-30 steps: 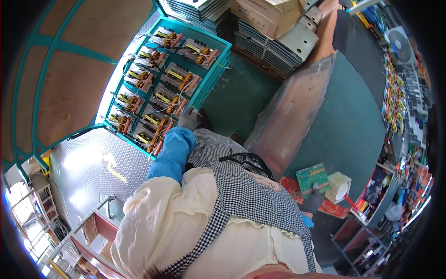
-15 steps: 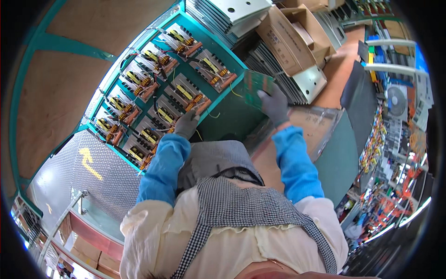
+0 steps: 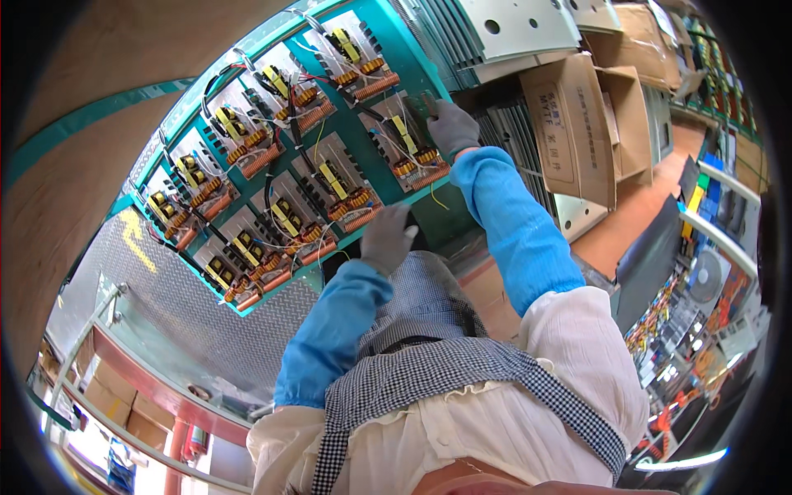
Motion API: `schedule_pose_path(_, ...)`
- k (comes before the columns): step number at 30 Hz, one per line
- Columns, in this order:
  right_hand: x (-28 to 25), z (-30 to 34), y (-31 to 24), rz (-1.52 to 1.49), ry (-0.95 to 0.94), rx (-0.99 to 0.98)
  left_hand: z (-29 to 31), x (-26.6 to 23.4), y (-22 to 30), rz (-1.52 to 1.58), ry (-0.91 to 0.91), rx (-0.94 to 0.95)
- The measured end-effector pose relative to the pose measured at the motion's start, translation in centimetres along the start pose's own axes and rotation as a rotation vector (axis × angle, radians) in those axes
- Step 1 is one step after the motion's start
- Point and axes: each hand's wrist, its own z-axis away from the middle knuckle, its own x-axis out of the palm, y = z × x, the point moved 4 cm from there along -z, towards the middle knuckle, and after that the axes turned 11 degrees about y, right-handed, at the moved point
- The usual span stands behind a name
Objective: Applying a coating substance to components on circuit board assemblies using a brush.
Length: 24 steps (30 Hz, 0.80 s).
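My right hand [image 3: 454, 129], in a grey glove, is at the far right part of the teal tray [image 3: 417, 51]. Its fingers are closed on the edge of a green circuit board [image 3: 419, 106], which is blurred and blends into the teal behind it. Just below lies a board assembly [image 3: 403, 142] with a yellow-wrapped transformer and copper coils. My left hand [image 3: 389, 239], gloved too, hovers by the tray's near edge with thumb apart and nothing visible in it. Several similar assemblies [image 3: 334, 179], joined by cables, sit in rows across the tray.
Grey metal panels [image 3: 516, 29] are stacked beyond the tray, with an open cardboard box [image 3: 569, 124] to their right. A patterned metal plate [image 3: 177, 305] lies left below the tray, near a red-edged rail [image 3: 157, 375]. Coloured wires and a fan [image 3: 707, 276] stand far right.
My right hand has moved forward and left with the green board, from beside the tray to over it. My left hand has come off the tray edge, back towards my body. The view has shifted.
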Motion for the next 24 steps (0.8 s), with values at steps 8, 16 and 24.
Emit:
schedule_pose_path(8,1.6,-2.7,2.2,-0.005,-0.038,0.081,-8.2,6.5,1.2,-0.457,-0.123,0.189)
schedule_pose_path(16,-0.5,-0.1,2.6,-0.203,0.017,-0.026,-7.9,5.6,0.7,-0.446,-0.201,0.242)
schedule_pose_path(24,-0.1,7.1,-6.9,-0.242,0.107,-0.293,-1.8,3.6,-1.3,-0.298,-0.082,-0.063)
